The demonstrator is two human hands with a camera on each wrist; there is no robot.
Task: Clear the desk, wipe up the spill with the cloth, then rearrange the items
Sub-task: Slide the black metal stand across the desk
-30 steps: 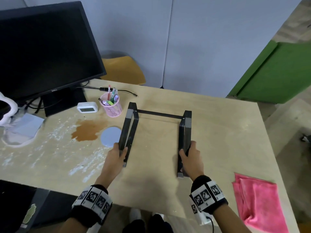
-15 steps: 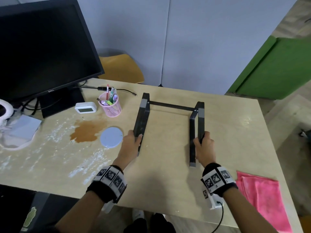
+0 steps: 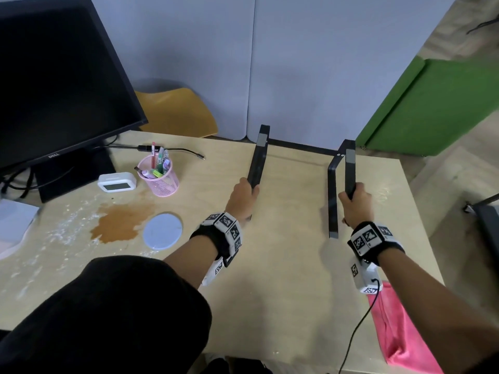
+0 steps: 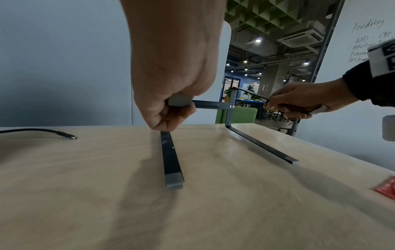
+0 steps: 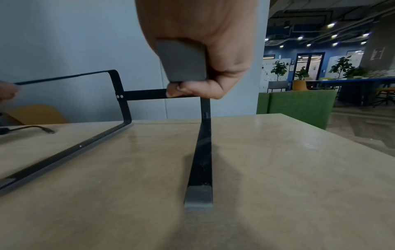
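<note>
A black metal laptop stand (image 3: 332, 190) sits at the far right part of the wooden desk (image 3: 283, 279). My left hand (image 3: 241, 197) grips the top bar of its left side (image 4: 205, 104), and my right hand (image 3: 355, 203) grips the top bar of its right side (image 5: 181, 62). The stand's feet (image 5: 202, 152) lie on the desk. A brown spill (image 3: 121, 222) spreads at the left, touching a round blue coaster (image 3: 162, 230). A pink cloth (image 3: 402, 336) lies at the desk's near right corner.
A black monitor (image 3: 59, 76) stands at the back left. In front of it are a white clock (image 3: 116, 182), a pink mesh pen cup (image 3: 159, 176) and a loose cable (image 3: 186, 151). Grey partitions (image 3: 297, 63) back the desk. A yellow chair (image 3: 178, 112) sits behind.
Both hands have pushed the stand away from me and to the right, towards the desk's far edge. My grip on both bars is unchanged.
</note>
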